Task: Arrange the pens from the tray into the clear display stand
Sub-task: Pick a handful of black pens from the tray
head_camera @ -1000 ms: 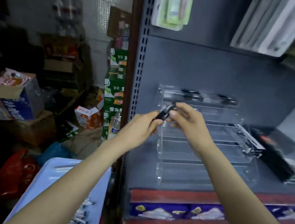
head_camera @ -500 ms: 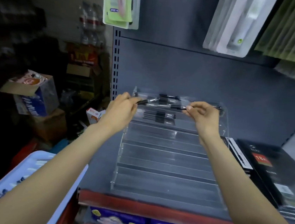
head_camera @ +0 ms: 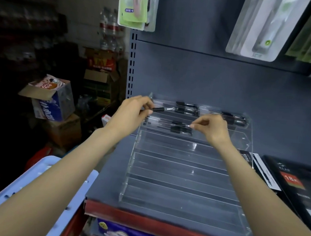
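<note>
A black pen (head_camera: 163, 109) with a silver tip lies level over the top tier of the clear display stand (head_camera: 183, 171), at that tier's left end. The left hand (head_camera: 132, 113) pinches its rear end between curled fingers. The right hand (head_camera: 210, 127) pinches the silver tip of a second pen (head_camera: 178, 124) on the next tier down, near the middle. More black pens (head_camera: 223, 114) already lie along the top tier toward its right end. The stand sits on a grey shelf (head_camera: 109, 172), close to its front edge. A pale blue tray (head_camera: 75, 200) is beside the shelf's left front corner, under the left forearm. Black boxes (head_camera: 298, 184) lie by the stand's right side
</note>
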Demonstrator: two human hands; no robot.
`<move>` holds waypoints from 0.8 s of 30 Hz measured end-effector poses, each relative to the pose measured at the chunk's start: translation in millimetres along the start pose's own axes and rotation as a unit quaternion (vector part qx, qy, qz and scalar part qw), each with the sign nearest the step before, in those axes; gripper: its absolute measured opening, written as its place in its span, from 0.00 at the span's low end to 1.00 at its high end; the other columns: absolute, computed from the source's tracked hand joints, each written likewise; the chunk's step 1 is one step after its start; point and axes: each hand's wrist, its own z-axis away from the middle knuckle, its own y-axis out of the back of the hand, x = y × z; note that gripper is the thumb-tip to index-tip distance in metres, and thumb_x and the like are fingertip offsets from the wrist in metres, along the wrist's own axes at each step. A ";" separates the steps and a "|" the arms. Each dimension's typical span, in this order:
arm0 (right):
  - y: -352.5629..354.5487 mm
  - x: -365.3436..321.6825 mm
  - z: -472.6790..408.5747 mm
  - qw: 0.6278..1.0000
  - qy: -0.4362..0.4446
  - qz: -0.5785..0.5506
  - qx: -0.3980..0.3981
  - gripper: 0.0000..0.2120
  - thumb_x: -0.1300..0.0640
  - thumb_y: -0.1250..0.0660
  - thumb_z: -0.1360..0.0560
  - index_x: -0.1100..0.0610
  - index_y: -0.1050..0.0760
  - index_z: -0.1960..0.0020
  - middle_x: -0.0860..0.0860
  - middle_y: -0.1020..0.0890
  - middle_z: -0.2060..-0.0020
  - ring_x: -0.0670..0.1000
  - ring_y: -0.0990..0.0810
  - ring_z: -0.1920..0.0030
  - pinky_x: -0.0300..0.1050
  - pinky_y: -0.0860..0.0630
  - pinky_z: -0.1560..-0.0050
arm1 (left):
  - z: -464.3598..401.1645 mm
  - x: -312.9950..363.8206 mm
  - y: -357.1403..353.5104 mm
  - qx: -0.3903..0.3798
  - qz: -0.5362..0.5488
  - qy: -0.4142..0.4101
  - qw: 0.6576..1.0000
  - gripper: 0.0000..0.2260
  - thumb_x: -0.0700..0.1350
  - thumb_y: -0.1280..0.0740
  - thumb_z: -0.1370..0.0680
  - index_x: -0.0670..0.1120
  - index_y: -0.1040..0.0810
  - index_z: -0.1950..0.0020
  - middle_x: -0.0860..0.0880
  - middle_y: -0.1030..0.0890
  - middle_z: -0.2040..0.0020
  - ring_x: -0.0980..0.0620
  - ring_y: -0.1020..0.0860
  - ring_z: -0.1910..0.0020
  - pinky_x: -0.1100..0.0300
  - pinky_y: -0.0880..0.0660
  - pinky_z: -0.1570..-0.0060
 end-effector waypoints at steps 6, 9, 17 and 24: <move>3.2 2.4 -4.2 0.994 -0.049 -0.093 0.007 0.03 0.62 0.26 0.31 0.60 0.17 0.57 0.52 0.17 0.57 0.49 0.21 0.54 0.40 0.28 0.48 | -4.5 -3.5 2.7 -0.013 -0.003 -0.002 1.000 0.08 0.42 0.35 0.23 0.45 0.22 0.45 0.51 0.22 0.50 0.58 0.27 0.52 0.69 0.35 0.51; -2.0 -3.7 -8.9 0.997 -0.054 -0.050 -0.019 0.03 0.61 0.27 0.31 0.60 0.17 0.57 0.52 0.17 0.59 0.47 0.22 0.55 0.38 0.31 0.49 | -6.8 -3.4 1.0 -0.018 0.000 -0.009 1.000 0.07 0.42 0.34 0.23 0.45 0.22 0.45 0.50 0.22 0.51 0.57 0.26 0.52 0.67 0.33 0.50; -1.3 -13.0 -26.2 0.993 -0.067 0.015 -0.101 0.04 0.61 0.24 0.34 0.58 0.16 0.59 0.52 0.16 0.59 0.47 0.21 0.55 0.39 0.28 0.51 | -10.5 -1.2 -4.4 -0.042 -0.014 -0.031 0.999 0.09 0.39 0.35 0.23 0.45 0.21 0.44 0.52 0.27 0.54 0.56 0.28 0.54 0.66 0.30 0.49; 22.9 -6.0 -18.6 0.994 -0.010 -0.090 -0.061 0.06 0.58 0.31 0.26 0.56 0.18 0.51 0.48 0.18 0.58 0.46 0.21 0.55 0.35 0.27 0.53 | -14.0 2.4 -7.4 -0.071 0.003 -0.039 0.997 0.09 0.40 0.34 0.23 0.45 0.20 0.44 0.49 0.23 0.50 0.57 0.27 0.54 0.68 0.32 0.49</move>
